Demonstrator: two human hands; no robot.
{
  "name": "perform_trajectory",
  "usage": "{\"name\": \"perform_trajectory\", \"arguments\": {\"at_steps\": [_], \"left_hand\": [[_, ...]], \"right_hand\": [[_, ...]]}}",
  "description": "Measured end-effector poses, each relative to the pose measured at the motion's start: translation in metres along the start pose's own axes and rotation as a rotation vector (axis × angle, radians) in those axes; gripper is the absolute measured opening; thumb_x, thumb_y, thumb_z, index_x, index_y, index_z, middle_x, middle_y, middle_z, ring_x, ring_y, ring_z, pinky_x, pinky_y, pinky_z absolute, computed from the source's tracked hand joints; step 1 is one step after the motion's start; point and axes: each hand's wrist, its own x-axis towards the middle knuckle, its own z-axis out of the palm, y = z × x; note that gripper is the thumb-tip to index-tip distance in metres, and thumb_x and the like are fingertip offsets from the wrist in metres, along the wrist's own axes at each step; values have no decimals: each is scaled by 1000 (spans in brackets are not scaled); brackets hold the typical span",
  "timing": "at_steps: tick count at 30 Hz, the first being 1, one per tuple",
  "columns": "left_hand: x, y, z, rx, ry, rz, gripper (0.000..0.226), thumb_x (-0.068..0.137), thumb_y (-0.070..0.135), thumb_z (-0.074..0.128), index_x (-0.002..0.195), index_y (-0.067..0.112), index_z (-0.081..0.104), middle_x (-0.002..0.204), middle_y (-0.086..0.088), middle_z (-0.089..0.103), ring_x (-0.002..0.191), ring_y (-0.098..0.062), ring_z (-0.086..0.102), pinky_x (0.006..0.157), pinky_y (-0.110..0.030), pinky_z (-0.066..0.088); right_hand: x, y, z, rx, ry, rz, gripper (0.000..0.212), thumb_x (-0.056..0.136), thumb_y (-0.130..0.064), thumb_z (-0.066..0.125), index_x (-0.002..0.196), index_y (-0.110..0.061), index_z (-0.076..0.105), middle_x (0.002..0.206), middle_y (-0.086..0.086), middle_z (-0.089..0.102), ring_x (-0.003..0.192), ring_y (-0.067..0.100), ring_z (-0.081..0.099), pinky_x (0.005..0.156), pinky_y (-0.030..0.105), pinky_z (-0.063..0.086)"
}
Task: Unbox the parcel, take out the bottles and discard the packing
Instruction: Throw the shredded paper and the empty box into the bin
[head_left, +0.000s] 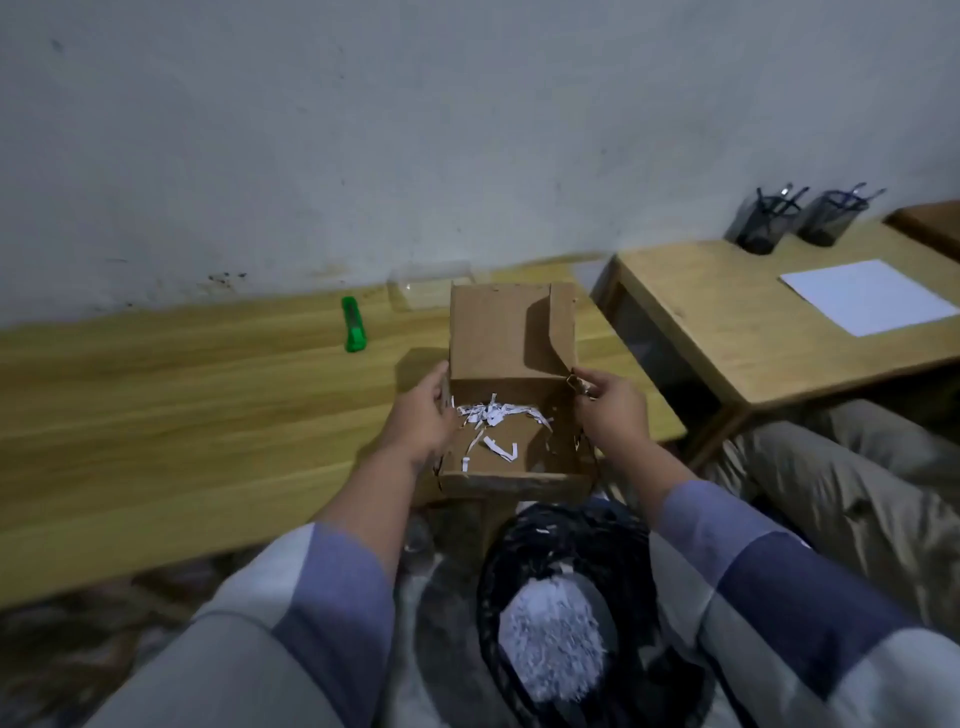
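An open brown cardboard box (498, 332) is held above the front edge of the low wooden table, its far flaps standing up. A few white shredded paper strips (491, 415) lie on its floor. My left hand (421, 415) grips the box's left wall. My right hand (613, 410) grips the right wall near the flap corner. Below the box stands a black bin bag (519, 545) holding a heap of white shredded paper (553, 639). No bottles show clearly; a faint clear plastic item (423, 291) sits behind the box by the wall.
A green utility knife (354, 325) lies on the long wooden table (156, 415) left of the box. A second wooden table (727, 322) at right carries a white sheet (870, 296) and two dark pen holders (769, 218). Beige cushions (857, 478) lie at right.
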Motion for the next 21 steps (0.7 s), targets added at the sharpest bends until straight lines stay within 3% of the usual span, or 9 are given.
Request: {"name": "perform_trajectory", "arguments": {"at_steps": [3, 7, 10, 13, 16, 19, 21], "left_hand": [[-37, 22, 66, 9, -91, 16, 59, 91, 9, 53, 146, 25, 35, 134, -7, 58, 116, -21, 59, 85, -15, 37], [-77, 29, 141, 44, -216, -11, 58, 92, 13, 52, 145, 29, 36, 137, -4, 57, 121, -21, 57, 98, -25, 42], [-96, 13, 186, 92, -291, -8, 55, 94, 18, 51, 145, 31, 37, 134, -3, 59, 119, -20, 58, 94, -25, 44], [-108, -21, 222, 130, -383, -70, 53, 95, 20, 51, 145, 30, 36, 128, -4, 63, 94, -12, 62, 84, -25, 45], [-110, -69, 256, 135, -431, -140, 49, 96, 28, 50, 144, 31, 39, 127, 0, 63, 106, -14, 61, 88, -24, 45], [-101, -122, 288, 161, -475, -197, 45, 97, 29, 49, 142, 29, 43, 117, 5, 66, 104, -12, 61, 89, -22, 44], [-86, -165, 315, 173, -484, -225, 43, 95, 35, 48, 138, 31, 46, 120, -2, 67, 109, -16, 63, 99, -31, 47]], "right_hand": [[-18, 63, -56, -47, 43, 67, 42, 89, -5, 51, 125, -24, 62, 113, 9, 69, 95, 26, 65, 70, 26, 49], [-42, 140, -102, -70, 70, 179, 44, 87, -4, 49, 123, -25, 63, 110, 11, 71, 95, 27, 66, 78, 29, 52], [-56, 190, -108, -57, 68, 273, 43, 88, -3, 49, 124, -23, 62, 115, 11, 69, 101, 27, 65, 86, 33, 54], [-67, 242, -92, -53, 50, 377, 44, 86, -4, 50, 121, -25, 64, 115, 10, 70, 104, 26, 65, 92, 37, 54], [-72, 292, -59, -64, 15, 471, 44, 87, -2, 47, 121, -25, 64, 117, 9, 69, 104, 28, 64, 89, 35, 53], [-64, 343, -16, -63, -40, 530, 43, 90, -4, 45, 122, -24, 65, 118, 9, 69, 104, 29, 64, 84, 29, 49], [-51, 379, 17, -41, -81, 568, 42, 89, -4, 47, 122, -23, 64, 119, 9, 68, 108, 28, 63, 89, 28, 49]]}}
